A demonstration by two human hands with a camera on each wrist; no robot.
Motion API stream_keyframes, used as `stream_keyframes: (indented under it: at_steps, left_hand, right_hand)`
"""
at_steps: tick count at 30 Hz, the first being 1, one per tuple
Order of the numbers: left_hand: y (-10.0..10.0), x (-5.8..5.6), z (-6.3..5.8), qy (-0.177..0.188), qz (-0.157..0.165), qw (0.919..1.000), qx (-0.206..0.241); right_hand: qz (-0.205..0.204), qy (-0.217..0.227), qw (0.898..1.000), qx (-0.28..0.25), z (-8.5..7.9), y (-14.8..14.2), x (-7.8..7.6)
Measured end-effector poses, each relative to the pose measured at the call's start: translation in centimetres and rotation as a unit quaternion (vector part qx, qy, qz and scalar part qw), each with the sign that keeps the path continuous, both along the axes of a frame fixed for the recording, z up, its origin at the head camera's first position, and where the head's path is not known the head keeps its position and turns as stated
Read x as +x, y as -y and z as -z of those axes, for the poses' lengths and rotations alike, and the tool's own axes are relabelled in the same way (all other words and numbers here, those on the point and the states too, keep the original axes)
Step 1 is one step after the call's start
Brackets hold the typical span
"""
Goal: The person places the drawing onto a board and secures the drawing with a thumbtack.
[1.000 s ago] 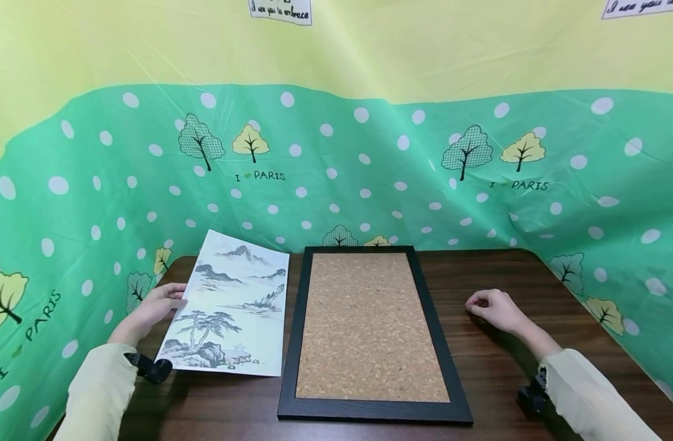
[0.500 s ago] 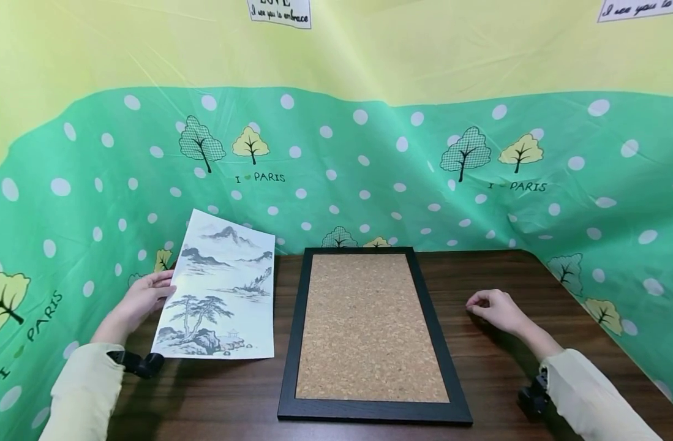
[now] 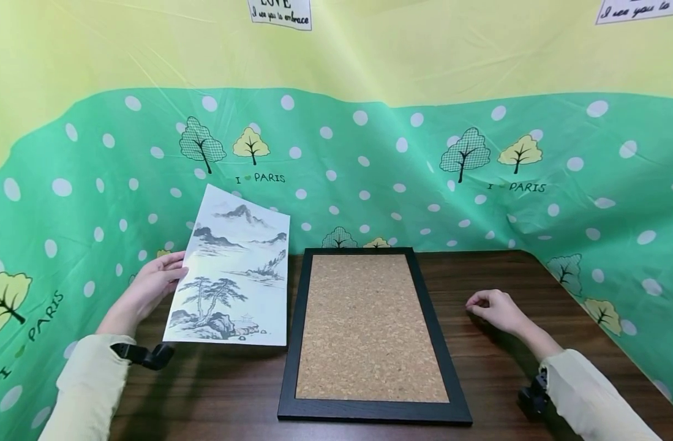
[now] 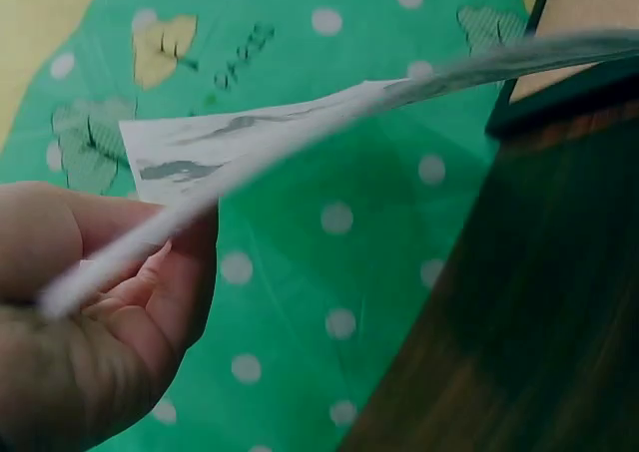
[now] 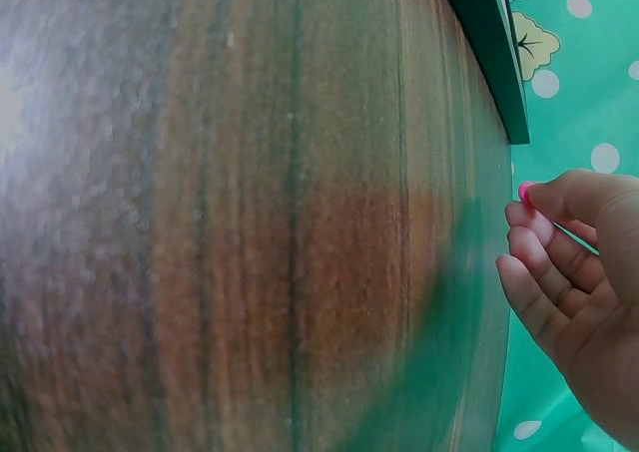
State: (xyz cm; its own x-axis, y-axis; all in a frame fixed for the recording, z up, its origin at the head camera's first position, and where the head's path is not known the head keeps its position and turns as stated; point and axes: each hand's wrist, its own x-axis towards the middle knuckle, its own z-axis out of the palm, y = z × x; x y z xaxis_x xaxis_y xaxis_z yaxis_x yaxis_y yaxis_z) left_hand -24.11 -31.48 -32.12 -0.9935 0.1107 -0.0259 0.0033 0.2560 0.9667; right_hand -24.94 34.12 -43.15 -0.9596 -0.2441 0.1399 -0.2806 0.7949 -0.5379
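Observation:
At the left, my left hand (image 3: pixel 151 283) pinches the left edge of a white sheet of paper (image 3: pixel 231 269) printed with an ink landscape of mountains and pines. The sheet is tilted up over the table, its right edge close to a corkboard (image 3: pixel 369 331) in a black frame. Edge-on in the left wrist view, the paper (image 4: pixel 329 123) bends between thumb and fingers. On the other side of the board, my right hand (image 3: pixel 496 309) stays low over the wood. Its thumb and forefinger pinch a tiny bright pink thing (image 5: pixel 525 192), mostly hidden by the fingertips.
The dark wooden table (image 3: pixel 457 269) carries the corkboard at its middle. A green and yellow printed cloth (image 3: pixel 364 159) hangs behind and along both sides. Black wrist cameras sit on both cream sleeves (image 3: pixel 595 392).
My left hand has lifted the paper higher, first drifting left, then back right toward the board. The right hand and the corkboard have stayed in place.

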Motion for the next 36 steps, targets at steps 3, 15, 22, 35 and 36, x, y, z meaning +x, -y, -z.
stream_keyframes:
  at_steps: [3, 15, 22, 35, 36]
  left_hand:
    - [-1.1, -0.1, -0.6, -0.005, 0.011, 0.9999, 0.003]
    - [-6.3, -0.5, -1.1, 0.013, -0.007, 0.9971, 0.075]
    - [-10.6, -1.0, 0.1, 0.033, -0.013, 0.9903, 0.134]
    - [-17.6, -1.4, 4.3, 0.053, -0.027, 0.9826, 0.176]
    - [-18.1, -1.4, 4.6, 0.053, -0.027, 0.9821, 0.179]
  right_hand:
    - [0.001, -0.001, 1.0, 0.0, 0.1, 0.0, 0.0]
    - [-0.002, -0.004, 1.0, -0.001, 0.1, -0.1, 0.0]
    - [-0.006, -0.018, 1.0, -0.002, -0.3, 0.3, 0.1]
    - [-0.01, -0.025, 1.0, -0.001, -0.9, 0.8, -0.1]
    - [-0.01, -0.025, 1.0, 0.0, -0.8, 0.9, -0.1]
